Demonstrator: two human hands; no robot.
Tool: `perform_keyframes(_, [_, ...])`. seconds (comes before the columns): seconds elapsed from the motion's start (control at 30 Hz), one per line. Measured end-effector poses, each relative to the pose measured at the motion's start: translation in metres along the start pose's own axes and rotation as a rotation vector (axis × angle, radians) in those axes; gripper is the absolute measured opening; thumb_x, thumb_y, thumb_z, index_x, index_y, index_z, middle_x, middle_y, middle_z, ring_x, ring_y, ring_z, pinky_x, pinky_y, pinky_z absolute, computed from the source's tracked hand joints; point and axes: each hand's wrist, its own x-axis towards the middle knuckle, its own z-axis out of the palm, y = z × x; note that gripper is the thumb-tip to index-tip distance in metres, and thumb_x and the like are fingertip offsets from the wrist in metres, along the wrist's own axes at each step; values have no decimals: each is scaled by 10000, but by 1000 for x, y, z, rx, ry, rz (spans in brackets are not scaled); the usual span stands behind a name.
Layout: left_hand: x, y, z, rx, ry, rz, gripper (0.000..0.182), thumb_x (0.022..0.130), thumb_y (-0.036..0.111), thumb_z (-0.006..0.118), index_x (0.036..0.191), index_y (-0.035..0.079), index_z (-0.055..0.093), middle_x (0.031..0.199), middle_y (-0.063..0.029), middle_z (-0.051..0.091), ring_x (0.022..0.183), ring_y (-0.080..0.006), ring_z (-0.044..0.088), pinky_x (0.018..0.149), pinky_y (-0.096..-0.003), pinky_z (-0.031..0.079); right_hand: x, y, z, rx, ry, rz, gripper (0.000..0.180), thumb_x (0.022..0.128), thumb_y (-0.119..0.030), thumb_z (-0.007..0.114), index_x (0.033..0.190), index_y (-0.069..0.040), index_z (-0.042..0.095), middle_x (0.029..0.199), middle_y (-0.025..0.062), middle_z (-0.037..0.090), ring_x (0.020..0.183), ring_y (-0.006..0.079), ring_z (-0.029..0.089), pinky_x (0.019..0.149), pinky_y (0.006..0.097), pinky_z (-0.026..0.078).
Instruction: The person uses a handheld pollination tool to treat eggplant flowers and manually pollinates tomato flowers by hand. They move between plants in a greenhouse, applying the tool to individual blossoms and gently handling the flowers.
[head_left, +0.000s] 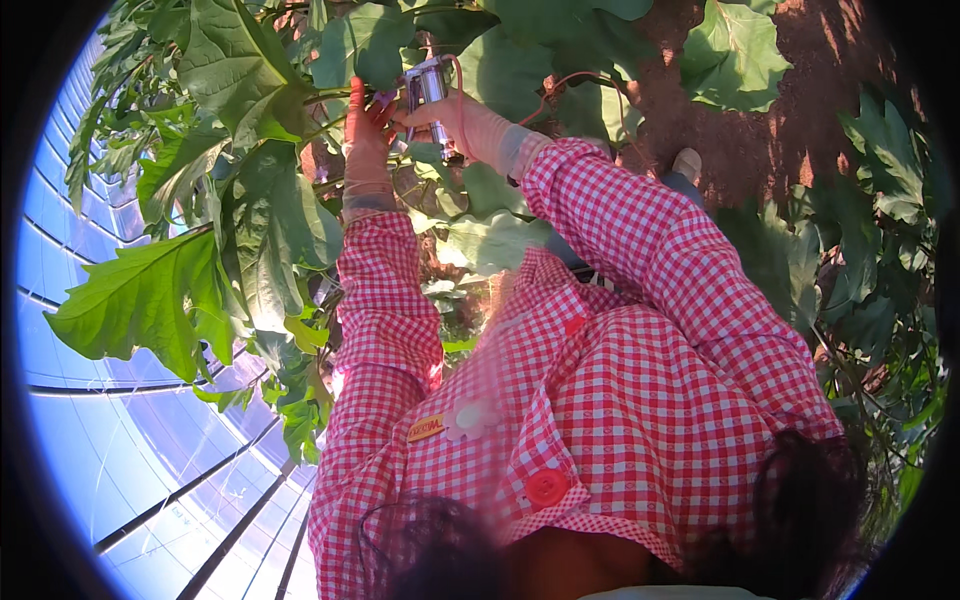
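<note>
My right hand (461, 124), in a thin glove, grips a silver metal hand-held tool (433, 88). A thin red hose (460, 75) loops from the top of this tool past the wrist. Its working end is hard to make out. Close on the left is my left hand (367, 124), gloved too, with one finger pointing up along a leafy stem. Its other fingers bend near a purple flower (385, 97) of what looks like an eggplant plant; whether they pinch anything cannot be seen. Broad green leaves (371, 41) hang just above both hands.
Large lobed leaves (251, 75) crowd the left, beside a translucent greenhouse wall (150, 442) with dark ribs. More red line (577, 75) runs among leaves at the right. Brown soil (720, 142) lies beyond, with a shoe tip (687, 163). Another plant row (870, 292) borders the right.
</note>
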Motion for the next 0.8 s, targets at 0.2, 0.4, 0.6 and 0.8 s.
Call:
perform_keyframes(0.2, [-15,-14,12,-152,43,6,656,774,656,734,1193,160,642,1081,-44,693,981,-179,619,620,-356,493,15,5,0,34,-17,40,333,772,-54,739,1090,5,659,847,87,674,712,207,639,639,327,512])
perform_keyframes(0.4, [-54,-9,37,-196,149,-54,917,787,758,620,1467,181,407,1359,-64,609,1283,-243,534,1115,-598,152,-42,-24,-33,-123,96,29,255,741,-95,778,951,-15,657,812,71,659,667,190,618,561,324,488])
perform_keyframes(0.6, [-68,-44,42,8,265,-122,892,817,750,581,1503,218,377,1413,-105,548,1260,-268,529,1057,-584,275,-132,-101,-81,-93,11,64,477,792,-18,752,1232,-30,566,1111,141,684,975,241,662,851,330,534])
perform_keyframes(0.8, [-143,-45,96,-222,26,634,359,883,126,747,1184,-26,625,1061,-92,686,964,-171,634,882,-286,492,-216,-183,-124,-64,-89,-89,526,786,39,728,1277,-19,551,1130,128,674,1032,249,668,917,356,544])
